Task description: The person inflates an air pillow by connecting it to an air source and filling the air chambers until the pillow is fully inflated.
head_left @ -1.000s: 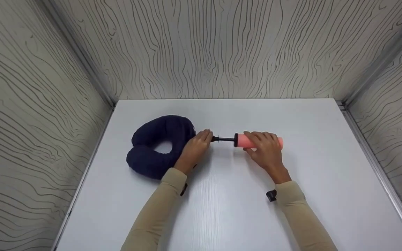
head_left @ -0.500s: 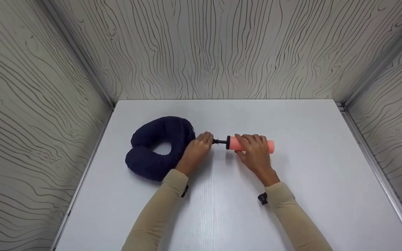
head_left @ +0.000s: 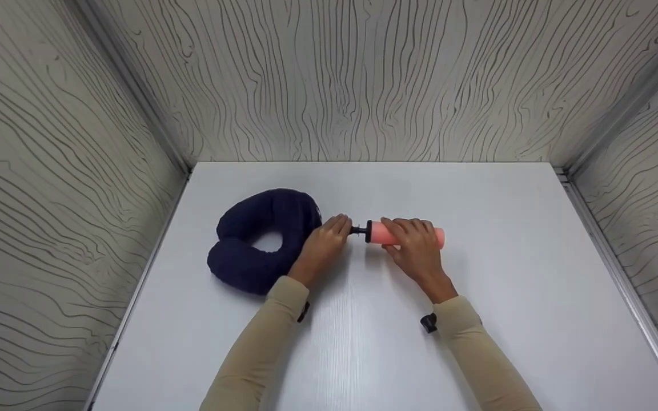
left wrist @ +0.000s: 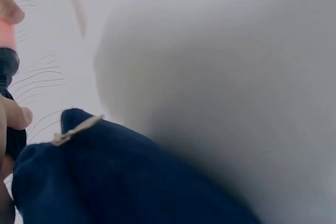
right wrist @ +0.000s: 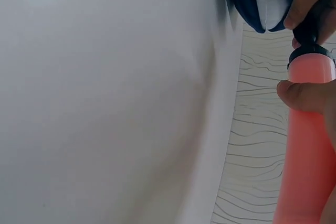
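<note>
A hand pump with a pink barrel [head_left: 383,233] and black end lies sideways between both hands in the head view. My right hand [head_left: 417,245] grips the barrel, thumb and fingers around it. My left hand [head_left: 325,244] holds the pump's black handle [right wrist: 311,23], most of it hidden under the fingers in the head view. Only a short bit of the black rod [head_left: 358,230] shows between handle and barrel. Beside the left hand is a dark blue U-shaped neck pillow [head_left: 249,268], its right edge partly behind that hand. A beige zipper pull [left wrist: 79,129] shows on the pillow in the left wrist view.
Everything is over a white table [head_left: 340,354]. Wood-grain patterned panels [head_left: 329,85] stand behind it and on both sides, with metal rails along the table's side edges. Each wrist carries a small black camera [head_left: 429,323].
My right hand has moved left with the pink barrel, pushing it toward the left hand, so less of the black rod shows. The left hand and the pillow have stayed nearly in place.
</note>
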Action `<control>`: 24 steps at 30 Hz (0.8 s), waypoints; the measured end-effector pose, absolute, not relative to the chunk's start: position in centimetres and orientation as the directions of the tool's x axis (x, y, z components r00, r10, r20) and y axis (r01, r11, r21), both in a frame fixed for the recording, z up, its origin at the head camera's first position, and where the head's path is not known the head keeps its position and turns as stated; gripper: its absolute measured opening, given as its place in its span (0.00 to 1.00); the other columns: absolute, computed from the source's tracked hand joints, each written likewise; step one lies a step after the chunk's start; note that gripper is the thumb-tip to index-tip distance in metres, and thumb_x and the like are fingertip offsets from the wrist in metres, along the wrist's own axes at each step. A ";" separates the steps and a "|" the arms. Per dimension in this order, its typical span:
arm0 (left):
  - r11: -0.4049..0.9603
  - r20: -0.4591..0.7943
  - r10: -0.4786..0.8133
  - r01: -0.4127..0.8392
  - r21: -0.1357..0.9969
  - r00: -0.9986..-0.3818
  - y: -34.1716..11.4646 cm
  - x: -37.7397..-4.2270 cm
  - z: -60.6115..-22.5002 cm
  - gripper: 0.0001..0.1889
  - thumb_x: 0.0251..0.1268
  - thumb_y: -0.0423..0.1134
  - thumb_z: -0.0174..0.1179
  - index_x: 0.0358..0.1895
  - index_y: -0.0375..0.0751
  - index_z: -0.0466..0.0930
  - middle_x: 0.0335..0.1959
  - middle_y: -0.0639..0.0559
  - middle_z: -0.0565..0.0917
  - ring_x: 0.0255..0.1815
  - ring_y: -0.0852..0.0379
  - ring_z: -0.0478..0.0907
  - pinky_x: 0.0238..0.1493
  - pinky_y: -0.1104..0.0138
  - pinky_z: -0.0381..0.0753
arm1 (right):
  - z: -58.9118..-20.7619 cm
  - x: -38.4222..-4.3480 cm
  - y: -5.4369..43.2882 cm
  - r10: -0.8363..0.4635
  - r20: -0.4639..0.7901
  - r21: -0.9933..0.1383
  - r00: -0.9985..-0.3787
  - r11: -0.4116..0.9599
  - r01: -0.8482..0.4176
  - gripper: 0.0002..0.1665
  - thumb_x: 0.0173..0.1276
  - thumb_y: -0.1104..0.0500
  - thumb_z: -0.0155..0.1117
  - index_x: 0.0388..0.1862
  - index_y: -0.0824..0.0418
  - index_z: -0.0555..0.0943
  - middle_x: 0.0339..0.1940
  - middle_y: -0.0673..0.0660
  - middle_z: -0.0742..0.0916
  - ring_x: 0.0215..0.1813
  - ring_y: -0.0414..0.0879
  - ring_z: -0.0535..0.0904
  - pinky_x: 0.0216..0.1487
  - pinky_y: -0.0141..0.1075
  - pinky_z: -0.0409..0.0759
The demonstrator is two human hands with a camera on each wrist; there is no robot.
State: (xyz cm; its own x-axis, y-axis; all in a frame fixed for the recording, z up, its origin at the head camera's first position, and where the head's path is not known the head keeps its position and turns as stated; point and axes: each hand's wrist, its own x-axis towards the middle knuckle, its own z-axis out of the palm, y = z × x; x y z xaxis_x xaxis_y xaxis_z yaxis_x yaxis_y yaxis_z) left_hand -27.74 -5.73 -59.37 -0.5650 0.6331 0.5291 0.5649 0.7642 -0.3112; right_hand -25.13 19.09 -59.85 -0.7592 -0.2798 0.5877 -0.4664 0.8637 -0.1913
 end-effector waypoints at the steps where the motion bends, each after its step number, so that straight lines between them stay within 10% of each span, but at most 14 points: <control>1: 0.764 0.532 0.631 0.570 -0.302 -0.564 -5.8 -27.7 -59.4 0.16 0.68 0.28 0.67 0.58 0.35 0.86 0.56 0.46 0.90 0.58 0.53 0.88 0.61 0.69 0.88 | -59.8 -25.1 19.5 -0.276 0.582 -0.199 -0.765 0.864 -0.463 0.41 0.54 0.56 0.89 0.68 0.50 0.84 0.55 0.59 0.92 0.55 0.60 0.87 0.61 0.57 0.84; 24: 0.746 0.541 0.654 0.571 -0.343 -0.529 -6.2 -27.2 -59.3 0.16 0.67 0.26 0.63 0.56 0.35 0.87 0.55 0.46 0.91 0.57 0.52 0.89 0.63 0.67 0.87 | -60.3 -23.7 20.2 -0.214 0.607 -0.243 -0.765 0.867 -0.435 0.40 0.53 0.57 0.89 0.67 0.53 0.85 0.55 0.60 0.92 0.57 0.61 0.85 0.61 0.58 0.82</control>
